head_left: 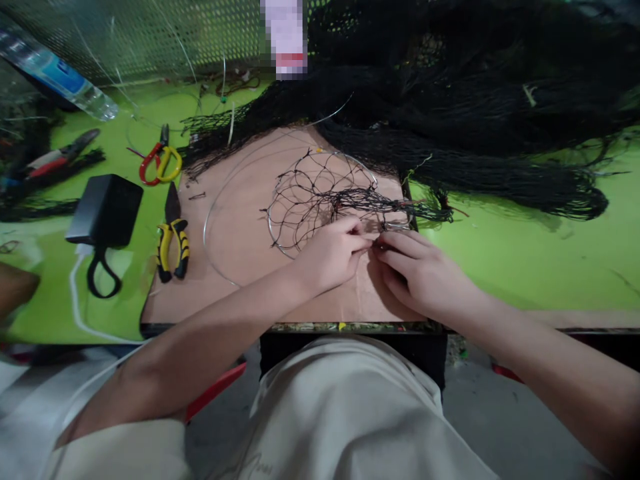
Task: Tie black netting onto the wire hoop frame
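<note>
A small wire ring (273, 227) with black netting (320, 190) stretched over it lies on a brown board (240, 253). My left hand (330, 253) is closed in a pinch at the ring's near edge, gripping the netting. My right hand (420, 273) meets it from the right, fingers pressed together on the same strand of netting. A larger bare wire ring (207, 220) lies around the small one on the board.
A big heap of black net (475, 100) covers the back right of the green table (525, 260). Left of the board lie yellow-handled pliers (173, 243), red-and-yellow snips (160, 160), a black power adapter (107, 210), red pliers (60, 157) and a water bottle (55, 73).
</note>
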### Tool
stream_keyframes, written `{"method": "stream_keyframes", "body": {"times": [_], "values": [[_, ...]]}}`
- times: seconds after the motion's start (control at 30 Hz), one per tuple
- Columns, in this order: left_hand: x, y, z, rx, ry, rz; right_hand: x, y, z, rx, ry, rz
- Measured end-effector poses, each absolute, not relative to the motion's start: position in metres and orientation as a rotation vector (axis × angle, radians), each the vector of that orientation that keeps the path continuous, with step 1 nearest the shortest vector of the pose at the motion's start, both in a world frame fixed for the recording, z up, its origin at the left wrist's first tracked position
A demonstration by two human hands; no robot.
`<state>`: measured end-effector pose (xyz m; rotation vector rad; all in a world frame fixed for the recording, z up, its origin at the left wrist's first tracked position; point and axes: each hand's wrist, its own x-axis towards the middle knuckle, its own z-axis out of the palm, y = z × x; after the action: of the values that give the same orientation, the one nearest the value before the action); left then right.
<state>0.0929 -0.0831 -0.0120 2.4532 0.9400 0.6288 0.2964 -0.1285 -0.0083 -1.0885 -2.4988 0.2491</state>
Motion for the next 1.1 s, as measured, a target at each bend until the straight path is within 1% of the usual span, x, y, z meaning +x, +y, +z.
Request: {"method": "stream_keyframes", "body": {"times": [0.27, 0.47, 0.57, 0.7, 0.9, 1.1], "values": [[0.095, -0.084, -0.006, 2.52, 0.91, 0.492, 0.299, -0.13, -0.012, -1.065, -2.51, 0.218], [0.094, -0.084, -0.01, 2.502, 0.877, 0.537, 0.302, -0.132, -0.008, -1.087, -2.418, 0.24], [0.093, -0.083, -0.012, 2.441, 0.876, 0.591, 0.303, -0.13, -0.004, -1.2, -2.351, 0.202], [0.092, -0.082, -0.014, 2.368, 0.885, 0.658, 0.301, -0.124, -0.006, -1.301, -2.401, 0.148], [0.089, -0.081, -0.014, 2.321, 0.907, 0.724, 0.306, -0.119, -0.01, -1.262, -2.496, 0.085], [0.088, -0.079, -0.014, 2.316, 0.924, 0.701, 0.305, -0.122, -0.013, -1.281, -2.5, 0.036]]}}
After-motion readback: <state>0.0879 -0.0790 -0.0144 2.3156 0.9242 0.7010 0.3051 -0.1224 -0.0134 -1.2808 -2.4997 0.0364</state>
